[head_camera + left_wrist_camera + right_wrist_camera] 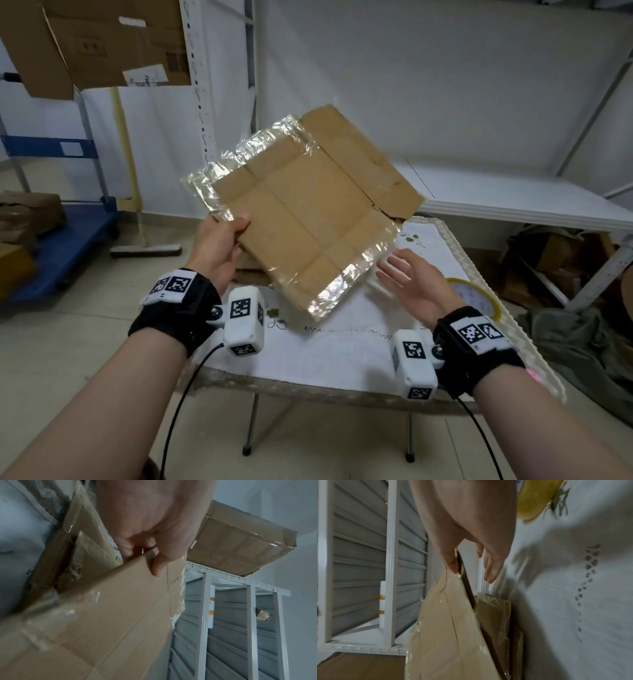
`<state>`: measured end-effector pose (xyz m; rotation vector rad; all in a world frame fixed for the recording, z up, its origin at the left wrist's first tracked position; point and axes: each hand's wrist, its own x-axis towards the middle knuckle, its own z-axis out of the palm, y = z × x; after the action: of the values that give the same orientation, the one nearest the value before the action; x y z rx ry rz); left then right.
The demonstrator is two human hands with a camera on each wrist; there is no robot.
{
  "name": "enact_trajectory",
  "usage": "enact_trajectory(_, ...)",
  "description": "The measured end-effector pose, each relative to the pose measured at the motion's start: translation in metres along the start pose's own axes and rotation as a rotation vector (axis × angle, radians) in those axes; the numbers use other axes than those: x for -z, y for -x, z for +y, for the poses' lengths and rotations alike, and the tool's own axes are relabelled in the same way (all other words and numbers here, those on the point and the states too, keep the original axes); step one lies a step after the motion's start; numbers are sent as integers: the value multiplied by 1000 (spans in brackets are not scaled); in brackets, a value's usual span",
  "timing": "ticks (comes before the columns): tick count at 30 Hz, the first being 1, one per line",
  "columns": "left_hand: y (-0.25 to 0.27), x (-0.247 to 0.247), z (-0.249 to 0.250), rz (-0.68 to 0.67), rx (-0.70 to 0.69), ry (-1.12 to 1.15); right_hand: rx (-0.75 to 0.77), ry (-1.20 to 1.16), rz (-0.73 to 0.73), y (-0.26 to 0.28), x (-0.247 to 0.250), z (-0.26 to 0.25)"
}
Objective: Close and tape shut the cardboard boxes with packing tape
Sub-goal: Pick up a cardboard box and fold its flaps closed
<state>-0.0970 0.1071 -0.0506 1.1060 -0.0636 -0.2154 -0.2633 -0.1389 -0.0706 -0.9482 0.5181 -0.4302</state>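
Observation:
A flattened brown cardboard box [301, 205] with crinkled clear tape along its edges is held tilted above the small table. My left hand [219, 245] grips its near left edge, thumb on top, fingers beneath; the left wrist view shows the thumb [159, 563] pressed on the cardboard [106, 615]. My right hand [411, 279] is open with spread fingers just beside the box's taped lower right corner; in the right wrist view its fingers [491, 569] are straight next to the box [447, 628]. A yellowish roll of packing tape [479, 296] lies on the table right of that hand.
The small folding table has a white embroidered cloth [342, 349]. More flat cardboard [250, 270] lies under the held box. A white shelf board [513, 195] stands at the right, metal racking [219, 68] behind, a blue cart [68, 240] with boxes at the left.

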Motion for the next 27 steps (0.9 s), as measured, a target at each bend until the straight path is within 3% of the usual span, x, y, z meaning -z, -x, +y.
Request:
enact_trajectory(6, -2, 7, 11, 50, -136, 3, 44, -81, 107, -9, 11, -16)
enact_trajectory(10, -2, 9, 14, 61, -170, -4, 122, 95, 195, -16, 22, -19)
enact_trajectory(15, 1, 6, 15, 25, -212, -49, 50, 422, 171, -13, 21, -19)
enact_trajectory(22, 7, 4, 10, -34, -228, -122, 66, 482, 158, -12, 19, -15)
enact_trajectory(27, 13, -2, 6, -150, -189, -204, 46, 507, 134, -11, 14, -10)
